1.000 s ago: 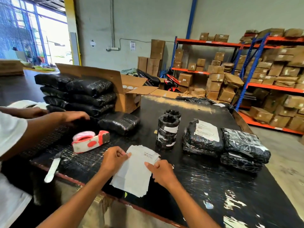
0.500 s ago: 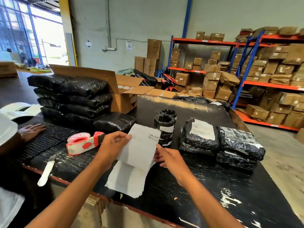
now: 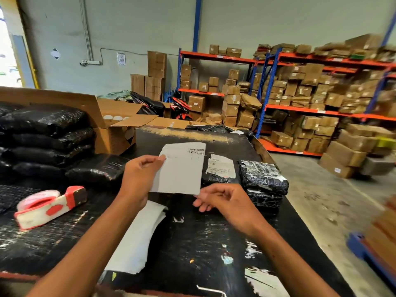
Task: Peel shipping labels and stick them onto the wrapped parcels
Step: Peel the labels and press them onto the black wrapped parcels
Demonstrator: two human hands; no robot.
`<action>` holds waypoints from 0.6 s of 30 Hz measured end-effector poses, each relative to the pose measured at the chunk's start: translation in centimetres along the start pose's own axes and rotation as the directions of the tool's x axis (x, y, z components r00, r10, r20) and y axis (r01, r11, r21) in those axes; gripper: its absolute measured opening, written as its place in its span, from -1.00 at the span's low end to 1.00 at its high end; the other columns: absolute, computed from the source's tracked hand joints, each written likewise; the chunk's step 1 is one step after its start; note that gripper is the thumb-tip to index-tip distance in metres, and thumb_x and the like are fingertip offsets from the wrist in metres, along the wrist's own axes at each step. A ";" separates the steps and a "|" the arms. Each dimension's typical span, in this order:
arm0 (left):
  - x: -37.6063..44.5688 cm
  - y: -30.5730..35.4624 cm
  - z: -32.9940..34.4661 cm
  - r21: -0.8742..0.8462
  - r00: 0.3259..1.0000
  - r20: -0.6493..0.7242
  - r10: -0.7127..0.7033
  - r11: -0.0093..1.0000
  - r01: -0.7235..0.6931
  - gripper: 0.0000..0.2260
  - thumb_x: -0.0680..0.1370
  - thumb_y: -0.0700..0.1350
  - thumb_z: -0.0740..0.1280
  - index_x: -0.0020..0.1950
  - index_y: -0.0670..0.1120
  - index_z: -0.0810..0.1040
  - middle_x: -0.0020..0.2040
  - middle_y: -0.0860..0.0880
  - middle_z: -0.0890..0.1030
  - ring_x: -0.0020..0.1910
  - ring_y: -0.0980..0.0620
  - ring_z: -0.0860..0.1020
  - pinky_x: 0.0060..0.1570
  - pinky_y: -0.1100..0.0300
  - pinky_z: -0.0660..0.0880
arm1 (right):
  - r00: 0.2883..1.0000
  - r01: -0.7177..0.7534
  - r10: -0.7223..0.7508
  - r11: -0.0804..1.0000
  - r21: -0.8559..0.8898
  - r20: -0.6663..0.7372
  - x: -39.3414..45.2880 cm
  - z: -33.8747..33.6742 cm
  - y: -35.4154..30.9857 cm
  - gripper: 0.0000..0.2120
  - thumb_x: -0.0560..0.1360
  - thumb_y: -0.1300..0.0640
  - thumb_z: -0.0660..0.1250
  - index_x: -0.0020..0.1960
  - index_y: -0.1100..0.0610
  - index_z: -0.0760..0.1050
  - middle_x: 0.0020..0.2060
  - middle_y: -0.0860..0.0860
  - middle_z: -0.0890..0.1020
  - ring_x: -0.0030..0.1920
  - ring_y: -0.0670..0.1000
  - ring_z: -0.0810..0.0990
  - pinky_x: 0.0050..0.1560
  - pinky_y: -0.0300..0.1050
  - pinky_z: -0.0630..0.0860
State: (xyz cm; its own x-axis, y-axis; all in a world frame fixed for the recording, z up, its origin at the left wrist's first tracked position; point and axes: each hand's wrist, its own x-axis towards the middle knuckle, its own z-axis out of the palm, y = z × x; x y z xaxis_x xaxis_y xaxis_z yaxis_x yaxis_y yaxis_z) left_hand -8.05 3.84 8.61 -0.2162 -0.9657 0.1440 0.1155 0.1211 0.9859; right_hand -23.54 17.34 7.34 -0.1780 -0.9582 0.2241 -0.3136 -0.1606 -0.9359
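Observation:
My left hand [image 3: 140,174] pinches a white shipping label [image 3: 182,168] by its upper left corner and holds it upright above the black table [image 3: 192,243]. My right hand [image 3: 222,200] sits just under the label's lower right corner, fingers curled; whether it touches the paper I cannot tell. A stack of more white labels [image 3: 137,239] lies flat on the table below my left forearm. Behind the held label, a black wrapped parcel carries a stuck label [image 3: 220,165]. Two more black wrapped parcels [image 3: 262,181] are stacked to its right.
A red and white tape dispenser [image 3: 49,205] lies at the left. Several black wrapped parcels [image 3: 47,133] are piled at the far left beside an open cardboard box [image 3: 115,129]. Orange and blue shelves [image 3: 300,108] full of cartons stand behind; the table's right edge drops to concrete floor.
My left hand lifted one label off the stack and raised it upright. My right hand came off the stack to below the label. The other person's hand at the left has left the view.

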 end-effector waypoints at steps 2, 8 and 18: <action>0.0 0.1 0.4 -0.002 1.000 0.013 0.003 1.000 -0.003 -0.90 0.53 -0.07 0.37 -0.13 -0.07 0.61 -0.15 -0.06 0.65 -0.12 -0.05 0.61 0.04 -0.08 0.55 | 1.000 0.004 -0.005 1.000 -0.002 -0.016 -0.2 -0.3 0.0 -0.87 0.51 0.23 0.35 -0.02 0.26 0.64 -0.19 0.11 0.73 -0.23 -0.04 0.65 -0.11 -0.22 0.56; 0.7 -0.5 1.2 0.050 0.999 0.040 -0.037 0.998 0.035 -0.90 0.51 -0.10 0.40 -0.16 -0.10 0.64 -0.19 -0.06 0.64 -0.16 -0.04 0.58 -0.07 0.02 0.53 | 0.999 0.052 -0.052 0.999 -0.001 -0.001 -0.8 -0.9 -0.1 -0.86 0.51 0.25 0.35 -0.01 0.29 0.64 -0.16 0.14 0.73 -0.24 -0.04 0.65 -0.11 -0.27 0.56; -3.4 1.5 3.5 0.282 0.873 0.454 0.180 0.900 -0.332 -0.81 0.47 0.05 0.40 -0.20 -0.03 0.71 -0.36 0.09 0.67 -0.41 0.29 0.54 -0.34 0.46 0.41 | 0.993 0.098 -0.096 0.995 0.030 -0.071 0.9 -2.2 -0.9 -0.87 0.52 0.27 0.32 -0.03 0.24 0.65 -0.21 0.11 0.72 -0.28 -0.07 0.64 -0.12 -0.20 0.56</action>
State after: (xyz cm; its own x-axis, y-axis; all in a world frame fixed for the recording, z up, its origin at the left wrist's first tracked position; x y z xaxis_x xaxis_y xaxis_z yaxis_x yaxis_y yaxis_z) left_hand -10.55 8.09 9.94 -0.6078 -0.7168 0.3418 -0.0971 0.4943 0.8638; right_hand -25.46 17.10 8.97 -0.2128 -0.9191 0.3316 -0.3011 -0.2612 -0.9171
